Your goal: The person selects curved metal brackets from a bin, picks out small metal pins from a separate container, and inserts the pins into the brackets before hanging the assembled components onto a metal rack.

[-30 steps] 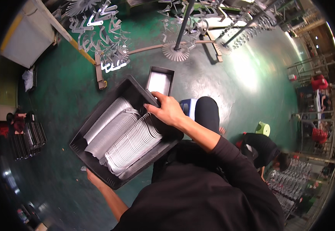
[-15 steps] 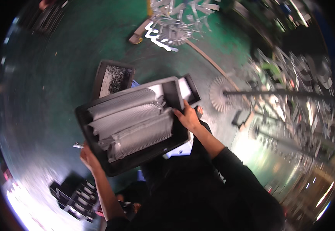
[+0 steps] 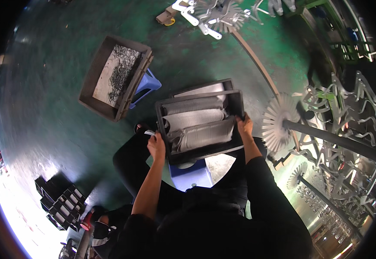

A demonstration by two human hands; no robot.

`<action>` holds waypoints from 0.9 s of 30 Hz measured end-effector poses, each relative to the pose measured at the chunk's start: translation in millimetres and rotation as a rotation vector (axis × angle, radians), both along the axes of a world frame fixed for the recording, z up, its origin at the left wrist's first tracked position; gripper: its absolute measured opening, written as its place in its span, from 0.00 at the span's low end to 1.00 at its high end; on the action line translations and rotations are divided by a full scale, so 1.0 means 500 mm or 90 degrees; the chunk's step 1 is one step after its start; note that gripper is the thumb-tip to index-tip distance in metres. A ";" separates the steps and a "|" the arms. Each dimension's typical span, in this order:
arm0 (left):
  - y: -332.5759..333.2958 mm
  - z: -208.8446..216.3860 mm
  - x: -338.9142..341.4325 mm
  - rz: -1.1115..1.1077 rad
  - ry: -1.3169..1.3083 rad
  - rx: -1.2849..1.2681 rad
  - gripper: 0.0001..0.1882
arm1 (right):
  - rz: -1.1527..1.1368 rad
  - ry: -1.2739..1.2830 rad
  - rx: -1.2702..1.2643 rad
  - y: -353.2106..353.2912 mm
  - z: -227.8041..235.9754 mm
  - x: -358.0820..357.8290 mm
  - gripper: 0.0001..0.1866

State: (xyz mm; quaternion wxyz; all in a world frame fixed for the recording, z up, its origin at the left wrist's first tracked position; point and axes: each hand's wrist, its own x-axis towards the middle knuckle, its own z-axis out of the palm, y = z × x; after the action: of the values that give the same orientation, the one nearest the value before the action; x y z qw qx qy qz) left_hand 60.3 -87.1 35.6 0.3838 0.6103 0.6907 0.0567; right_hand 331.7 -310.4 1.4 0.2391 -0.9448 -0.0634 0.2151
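Between my hands is a dark plastic crate (image 3: 236,102), slightly tilted. Inside it lie three long rows of thin, stacked grey metal pieces (image 3: 205,134). My left hand (image 3: 156,146) grips the crate's left end; a small pale shiny piece (image 3: 149,133) shows at its fingers, too small to name. At the opposite end, my right hand (image 3: 245,126) is closed on the crate's wall. Just behind and partly under this crate is another dark crate (image 3: 205,83) with a pale inside, mostly covered. A blue plastic stool (image 3: 189,176) shows below, between my legs.
At the left, a brown-black crate (image 3: 94,80) of dark loops rests on a blue stool (image 3: 150,82). To the right stand racks of hanging metal parts (image 3: 348,142) with a fanned metal disc (image 3: 278,121). Black boxes (image 3: 62,200) and another person (image 3: 103,231) are at lower left.
The held crate has shifted right in view and sits more level, farther from the crate of dark loops. My view has swung, and both hands keep their grip.
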 end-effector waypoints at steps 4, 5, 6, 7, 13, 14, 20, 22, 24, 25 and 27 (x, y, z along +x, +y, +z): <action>-0.059 -0.126 0.042 0.000 -0.078 -0.024 0.23 | 0.005 -0.134 -0.018 -0.002 -0.090 0.089 0.24; -0.063 -0.139 0.054 0.000 -0.101 -0.023 0.23 | 0.002 -0.166 -0.008 0.028 -0.060 0.087 0.23; -0.072 -0.146 0.058 -0.001 -0.145 -0.011 0.23 | 0.019 -0.187 0.000 0.034 -0.083 0.095 0.22; -0.077 -0.159 0.072 0.004 -0.137 -0.012 0.22 | 0.036 -0.215 0.005 0.027 -0.088 0.114 0.22; -0.081 -0.202 0.055 -0.044 -0.120 0.070 0.19 | 0.082 -0.122 -0.096 0.001 -0.084 0.092 0.34; -0.080 -0.203 0.058 -0.056 -0.122 0.113 0.20 | 0.086 -0.126 -0.134 -0.014 -0.088 0.097 0.39; -0.113 -0.182 0.070 -0.078 -0.095 0.178 0.17 | 0.060 -0.220 -0.162 -0.071 -0.139 0.126 0.42; -0.123 -0.190 0.051 -0.075 -0.113 0.195 0.17 | 0.094 -0.233 -0.172 -0.068 -0.144 0.129 0.40; -0.137 -0.213 0.039 -0.091 -0.182 0.228 0.15 | 0.097 -0.235 -0.191 -0.075 -0.138 0.117 0.38; -0.139 -0.220 0.037 -0.085 -0.179 0.233 0.15 | 0.079 -0.236 -0.196 -0.071 -0.128 0.093 0.37; -0.144 -0.234 0.039 -0.074 -0.172 0.242 0.14 | 0.060 -0.241 -0.197 -0.073 -0.128 0.085 0.36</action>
State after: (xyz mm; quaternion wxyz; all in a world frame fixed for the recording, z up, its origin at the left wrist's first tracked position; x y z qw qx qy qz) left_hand 80.0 -159.1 -81.2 0.3534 0.6973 0.5735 0.2447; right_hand 374.0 -346.7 -62.7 0.0650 -0.9896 -0.1172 0.0521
